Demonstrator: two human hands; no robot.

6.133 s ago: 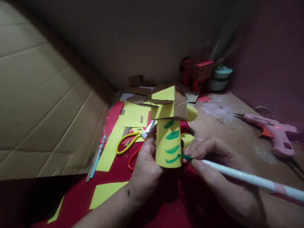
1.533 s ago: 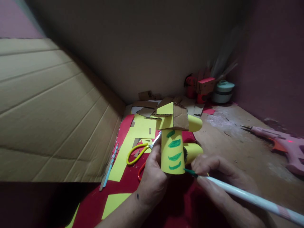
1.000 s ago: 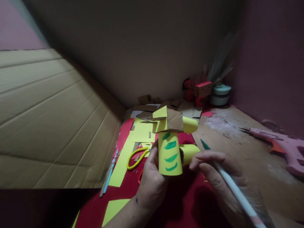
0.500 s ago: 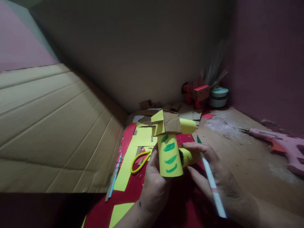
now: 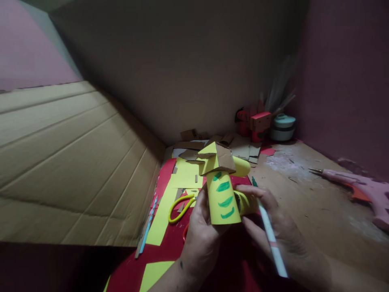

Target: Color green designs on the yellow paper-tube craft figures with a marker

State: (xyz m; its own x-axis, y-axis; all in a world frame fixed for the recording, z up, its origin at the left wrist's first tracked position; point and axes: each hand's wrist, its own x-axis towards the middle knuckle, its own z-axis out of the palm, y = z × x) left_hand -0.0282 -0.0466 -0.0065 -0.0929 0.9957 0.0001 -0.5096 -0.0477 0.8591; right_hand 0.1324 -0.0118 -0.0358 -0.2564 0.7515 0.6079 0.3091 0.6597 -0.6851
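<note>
A yellow paper model [image 5: 223, 198] with green painted stripes on its upright tube and a cardboard-faced block on top is held between both hands. My left hand [image 5: 202, 233] wraps round the striped tube from the left and below. My right hand [image 5: 275, 221] grips a second yellow tube [image 5: 247, 202] at the model's right side with its fingertips. A white marker [image 5: 272, 239] with a green tip also rests in my right hand, its tip pointing up and away. Part of the second tube is hidden by the fingers.
Yellow-handled scissors [image 5: 181, 209], a blue striped pencil [image 5: 148, 227] and yellow paper [image 5: 159, 219] lie to the left. A large cardboard sheet [image 5: 75, 170] stands far left. A pink glue gun [image 5: 349, 182] lies right. Red figures [image 5: 259, 123] and a teal container [image 5: 282, 126] stand behind.
The yellow model has shifted slightly right and tilted, its top block turned a little. Both hands still hold it, and the marker stays in my right hand. The camera view has moved slightly.
</note>
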